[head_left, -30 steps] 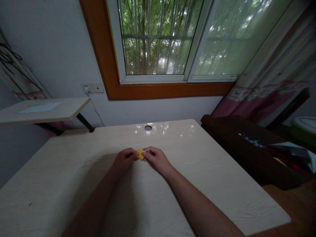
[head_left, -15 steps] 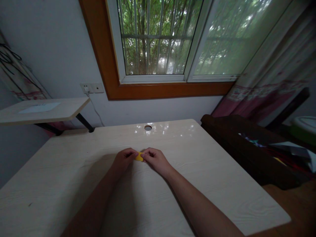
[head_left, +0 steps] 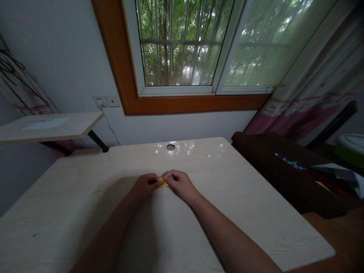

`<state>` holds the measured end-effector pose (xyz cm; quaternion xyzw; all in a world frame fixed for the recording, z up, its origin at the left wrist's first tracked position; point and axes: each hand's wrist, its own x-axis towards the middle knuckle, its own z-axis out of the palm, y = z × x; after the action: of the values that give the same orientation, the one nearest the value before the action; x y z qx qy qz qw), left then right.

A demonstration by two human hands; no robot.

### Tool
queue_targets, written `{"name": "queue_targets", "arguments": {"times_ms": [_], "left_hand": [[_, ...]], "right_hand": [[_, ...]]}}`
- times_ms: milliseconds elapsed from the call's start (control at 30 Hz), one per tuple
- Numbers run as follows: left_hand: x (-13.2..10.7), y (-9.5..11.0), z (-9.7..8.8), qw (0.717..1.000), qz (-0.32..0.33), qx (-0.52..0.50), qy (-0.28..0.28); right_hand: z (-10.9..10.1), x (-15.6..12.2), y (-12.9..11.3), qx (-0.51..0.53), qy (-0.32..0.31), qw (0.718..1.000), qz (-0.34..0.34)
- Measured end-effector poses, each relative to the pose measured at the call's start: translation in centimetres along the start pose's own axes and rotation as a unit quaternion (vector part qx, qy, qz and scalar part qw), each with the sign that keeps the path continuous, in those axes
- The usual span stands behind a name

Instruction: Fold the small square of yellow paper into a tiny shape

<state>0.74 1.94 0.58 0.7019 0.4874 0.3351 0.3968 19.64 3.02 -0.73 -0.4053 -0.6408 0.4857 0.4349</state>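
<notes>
Pinching the yellow piece (head_left: 164,185) are left fingers (head_left: 156,184) and right fingers (head_left: 170,181).

From my remote seat I can read no lettering, number or brand anywhere. The white sheet (head_left: 45,123) on the raised shelf (head_left: 82,122) bears faint marks, too small for me to make out.

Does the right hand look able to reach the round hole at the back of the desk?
Probably yes: only desk surface shows between the right hand and the round hole, though that hand holds the yellow piece.
</notes>
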Motion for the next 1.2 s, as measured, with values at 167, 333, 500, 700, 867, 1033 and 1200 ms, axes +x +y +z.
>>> {"name": "queue_targets", "arguments": {"times_ms": [167,333,500,700,867,1033,1200], "left_hand": [[-0.1,0.1,-0.01,1.0,-0.022,-0.009,0.009],[-0.1,0.12,-0.36,0.996,-0.04,-0.064,0.043],[-0.18,0.27,-0.62,0.994,-0.038,-0.087,0.053],[0.04,0.38,-0.33,0.995,-0.039,-0.075,0.058],[0.21,0.3,-0.21,0.998,-0.031,-0.056,0.02],[0.07,0.07,-0.13,0.998,-0.042,-0.031,0.019],[-0.07,0.04,-0.02,0.993,-0.045,-0.105,0.022]], "right_hand": [[0.05,-0.05,-0.08,-0.003,0.005,1.0,-0.004],[0.14,-0.05,-0.17,-0.014,-0.012,1.0,-0.002],[0.17,-0.07,-0.15,-0.012,-0.022,1.0,-0.007],[0.06,-0.02,-0.22,-0.003,-0.005,1.0,-0.017],[0.03,0.09,0.04,0.019,0.016,1.0,-0.009],[0.11,-0.01,0.34,-0.005,0.0,1.0,-0.017],[0.12,-0.11,0.05,-0.02,0.0,1.0,-0.025]]}}
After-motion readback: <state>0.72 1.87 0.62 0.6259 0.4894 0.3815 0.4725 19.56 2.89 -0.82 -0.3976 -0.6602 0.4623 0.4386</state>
